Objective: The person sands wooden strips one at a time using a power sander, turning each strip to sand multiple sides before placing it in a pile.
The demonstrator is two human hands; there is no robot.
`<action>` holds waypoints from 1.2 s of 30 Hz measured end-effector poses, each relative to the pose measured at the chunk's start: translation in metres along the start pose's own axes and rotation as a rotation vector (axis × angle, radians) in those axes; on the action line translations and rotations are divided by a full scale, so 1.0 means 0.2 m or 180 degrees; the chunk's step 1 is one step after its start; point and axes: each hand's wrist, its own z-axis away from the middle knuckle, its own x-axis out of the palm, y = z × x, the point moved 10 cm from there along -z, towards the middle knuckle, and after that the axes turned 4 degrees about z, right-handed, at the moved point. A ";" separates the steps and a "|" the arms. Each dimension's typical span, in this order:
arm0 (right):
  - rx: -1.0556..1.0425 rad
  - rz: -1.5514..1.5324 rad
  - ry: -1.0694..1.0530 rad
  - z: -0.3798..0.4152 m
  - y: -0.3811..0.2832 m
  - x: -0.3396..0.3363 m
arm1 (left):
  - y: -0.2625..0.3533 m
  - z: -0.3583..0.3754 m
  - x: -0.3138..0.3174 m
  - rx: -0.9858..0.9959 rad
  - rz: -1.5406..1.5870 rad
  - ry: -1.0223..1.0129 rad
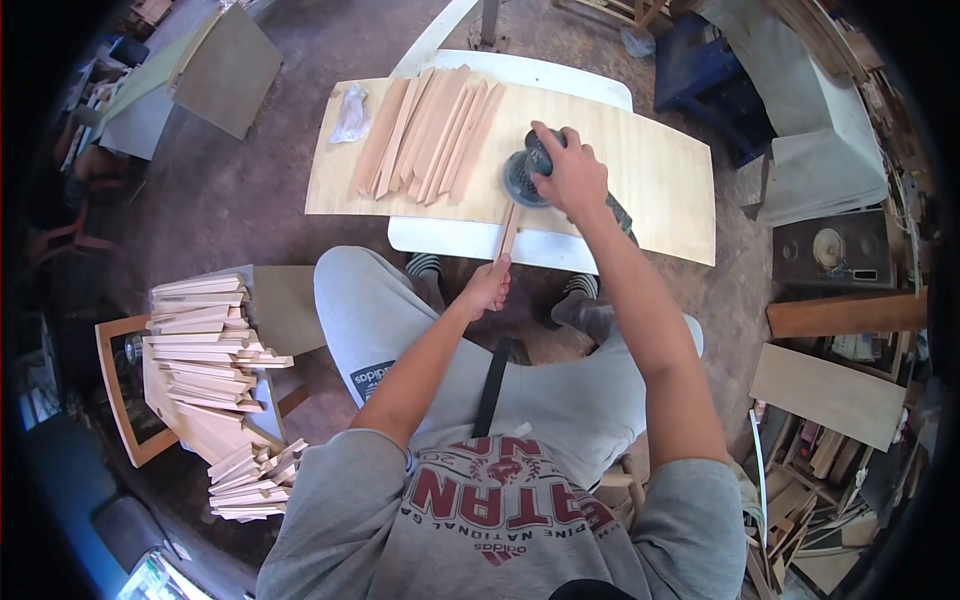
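My right hand (575,175) grips a dark green orbital sander (522,180) from above, its round pad resting on a narrow wooden strip (509,230). The near end of that strip is pinched in my left hand (487,288), just off the front of the plywood board (665,185). The strip's far end is hidden under the sander. To the left of the sander lies a row of several wooden strips (430,135) on the board. A crumpled clear plastic bag (351,113) sits at the board's left end.
A white table (435,236) supports the board. At my left, stacks of wooden strips (205,340) rest by a wooden frame (125,420). On the right are a blue stand (705,90), a speaker box (830,250), a loose panel (830,395) and scrap wood (815,470).
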 end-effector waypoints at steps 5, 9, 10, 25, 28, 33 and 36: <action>0.0254 0.0012 -0.0092 -0.08 0.09 0.01 | -0.01 -0.01 0.01 -0.0064 0.0038 -0.0021; -0.0112 -0.0110 -0.0138 0.19 -0.05 -0.02 | -0.02 0.00 0.02 -0.0108 0.0079 -0.0040; -0.0146 -0.0162 -0.0177 0.28 -0.09 -0.02 | -0.02 -0.01 0.03 -0.0098 0.0075 -0.0074; 0.0181 -0.0104 0.0007 -0.12 0.14 0.04 | 0.02 0.01 0.03 -0.0052 -0.0010 -0.0014; 0.0091 -0.0156 0.0005 -0.12 0.11 0.02 | 0.02 0.01 0.02 -0.0107 0.0043 -0.0012; -0.0276 -0.0299 -0.0201 0.27 -0.10 -0.01 | 0.02 0.01 0.00 -0.0042 -0.0011 0.0016; -0.0361 -0.0360 -0.0281 0.37 -0.19 -0.03 | 0.02 0.02 0.01 -0.0003 -0.0058 0.0067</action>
